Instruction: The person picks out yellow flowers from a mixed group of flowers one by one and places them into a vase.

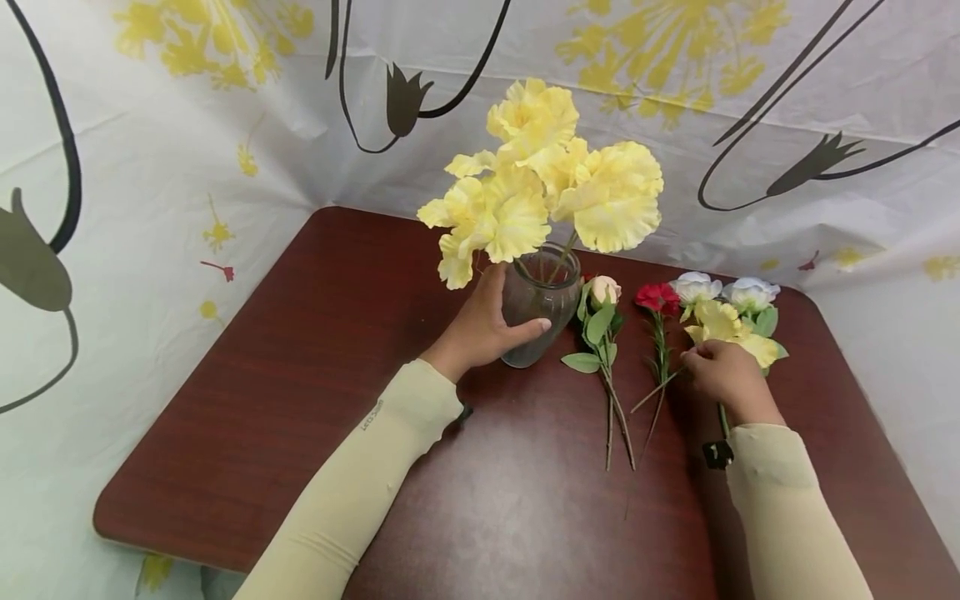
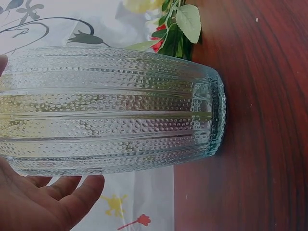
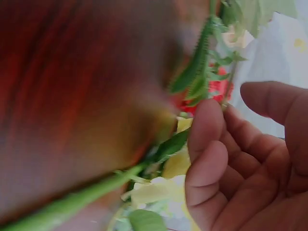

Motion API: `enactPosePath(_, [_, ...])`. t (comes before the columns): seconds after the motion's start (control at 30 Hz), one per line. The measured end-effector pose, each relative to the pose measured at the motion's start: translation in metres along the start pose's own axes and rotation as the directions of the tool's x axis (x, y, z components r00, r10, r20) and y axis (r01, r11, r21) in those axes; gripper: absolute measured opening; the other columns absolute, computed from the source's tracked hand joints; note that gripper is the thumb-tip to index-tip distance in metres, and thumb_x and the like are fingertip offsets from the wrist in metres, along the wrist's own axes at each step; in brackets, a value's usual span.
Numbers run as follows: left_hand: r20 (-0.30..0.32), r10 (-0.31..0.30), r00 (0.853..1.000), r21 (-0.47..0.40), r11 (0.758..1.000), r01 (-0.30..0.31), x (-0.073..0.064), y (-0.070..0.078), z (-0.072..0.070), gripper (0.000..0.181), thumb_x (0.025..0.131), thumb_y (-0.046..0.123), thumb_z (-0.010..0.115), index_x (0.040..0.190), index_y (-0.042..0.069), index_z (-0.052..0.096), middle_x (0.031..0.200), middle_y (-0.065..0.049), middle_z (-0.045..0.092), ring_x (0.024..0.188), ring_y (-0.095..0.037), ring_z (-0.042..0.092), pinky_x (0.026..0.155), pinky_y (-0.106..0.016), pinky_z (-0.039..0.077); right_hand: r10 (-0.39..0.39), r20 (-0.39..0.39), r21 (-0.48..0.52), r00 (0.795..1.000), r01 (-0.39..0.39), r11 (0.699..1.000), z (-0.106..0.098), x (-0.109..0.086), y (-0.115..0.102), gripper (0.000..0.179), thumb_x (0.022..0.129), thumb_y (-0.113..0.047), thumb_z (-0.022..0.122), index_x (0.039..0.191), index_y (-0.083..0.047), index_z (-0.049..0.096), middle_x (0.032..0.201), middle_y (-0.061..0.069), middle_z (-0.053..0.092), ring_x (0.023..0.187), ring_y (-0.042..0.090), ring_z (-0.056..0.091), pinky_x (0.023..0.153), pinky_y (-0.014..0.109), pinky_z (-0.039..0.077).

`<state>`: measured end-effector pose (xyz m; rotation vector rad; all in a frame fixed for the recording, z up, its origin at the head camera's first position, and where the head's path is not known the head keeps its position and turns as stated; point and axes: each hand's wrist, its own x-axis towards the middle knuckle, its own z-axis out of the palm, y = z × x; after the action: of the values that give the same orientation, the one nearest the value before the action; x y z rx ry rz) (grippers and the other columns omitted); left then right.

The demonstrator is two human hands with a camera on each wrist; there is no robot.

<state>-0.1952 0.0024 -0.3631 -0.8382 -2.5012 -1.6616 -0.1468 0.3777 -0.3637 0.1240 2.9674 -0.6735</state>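
A ribbed glass vase (image 1: 542, 308) with large yellow flowers (image 1: 540, 179) stands upright near the table's back edge. My left hand (image 1: 487, 323) holds it from the left, thumb across the front; the left wrist view shows its dimpled glass wall (image 2: 115, 113) between thumb and fingers. Over on the right, my right hand (image 1: 727, 379) is above a yellow flower (image 1: 723, 323), its fingertips at a thin stem. In the right wrist view, the loosely bent fingers (image 3: 207, 166) stand apart from the thumb, near that stem (image 3: 232, 79).
A peach rose (image 1: 604, 290) with leaves and a red flower (image 1: 657, 297) lie between vase and right hand. White flowers (image 1: 750, 293) lie at the back right. A patterned white sheet (image 1: 262, 100) hangs behind the dark red table (image 1: 315, 333).
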Motion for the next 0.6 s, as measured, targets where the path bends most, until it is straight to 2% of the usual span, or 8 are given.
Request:
enactPosePath(0.13, [0.0, -0.007, 1.0, 0.004, 1.0, 0.007, 0.0, 0.0, 0.0, 0.084, 0.086, 0.043, 0.075, 0.15, 0.017, 0.027, 0.145, -0.005, 0.033, 0.127, -0.018, 0.041, 0.103, -0.044, 0.04, 0.017, -0.136, 0.027, 0.991, -0.013, 1.0, -0.01, -0.005, -0.011, 0.033, 0.102, -0.031, 0.048, 0.092, -0.003, 0.063, 0.073, 0.006, 0.061, 0.068, 0.027, 0.054, 0.058, 0.037, 0.04])
enactPosePath(0.23, [0.0, -0.009, 1.0, 0.006, 1.0, 0.009, 0.001, 0.0, 0.0, 0.083, 0.086, 0.044, 0.075, 0.149, 0.018, 0.027, 0.144, -0.004, 0.032, 0.127, -0.017, 0.041, 0.103, -0.044, 0.04, 0.01, -0.216, 0.042, 0.976, 0.0, 0.999, -0.018, -0.008, -0.018, 0.031, 0.102, -0.031, 0.048, 0.098, -0.004, 0.065, 0.077, 0.01, 0.065, 0.064, 0.024, 0.054, 0.057, 0.036, 0.04])
enactPosePath(0.3, [0.001, -0.007, 1.0, 0.005, 1.0, 0.007, 0.001, 0.0, 0.001, 0.084, 0.086, 0.044, 0.074, 0.15, 0.018, 0.026, 0.145, -0.004, 0.032, 0.127, -0.017, 0.041, 0.103, -0.044, 0.04, 0.0, -0.249, 0.058, 0.968, 0.015, 0.998, -0.022, -0.01, -0.024, 0.03, 0.102, -0.029, 0.049, 0.105, -0.004, 0.065, 0.086, 0.014, 0.068, 0.065, 0.021, 0.056, 0.057, 0.036, 0.041])
enactPosePath(0.47, [-0.003, -0.01, 1.0, -0.001, 1.0, 0.01, 0.0, -0.001, 0.0, 0.086, 0.086, 0.044, 0.075, 0.151, 0.019, 0.026, 0.145, -0.004, 0.032, 0.127, -0.018, 0.042, 0.102, -0.045, 0.041, -0.027, -0.24, 0.147, 0.97, 0.063, 0.987, -0.023, -0.013, -0.039, 0.035, 0.103, -0.029, 0.051, 0.126, -0.003, 0.058, 0.109, 0.018, 0.068, 0.069, 0.015, 0.064, 0.058, 0.03, 0.047])
enactPosePath(0.6, [-0.001, -0.007, 1.0, 0.0, 1.0, 0.007, 0.0, 0.0, 0.001, 0.084, 0.086, 0.044, 0.075, 0.15, 0.019, 0.026, 0.145, -0.004, 0.032, 0.126, -0.017, 0.042, 0.101, -0.045, 0.042, -0.04, -0.252, 0.205, 0.967, 0.093, 0.974, -0.024, -0.017, -0.053, 0.041, 0.104, -0.03, 0.051, 0.135, -0.003, 0.054, 0.103, 0.016, 0.067, 0.062, 0.018, 0.062, 0.052, 0.03, 0.046])
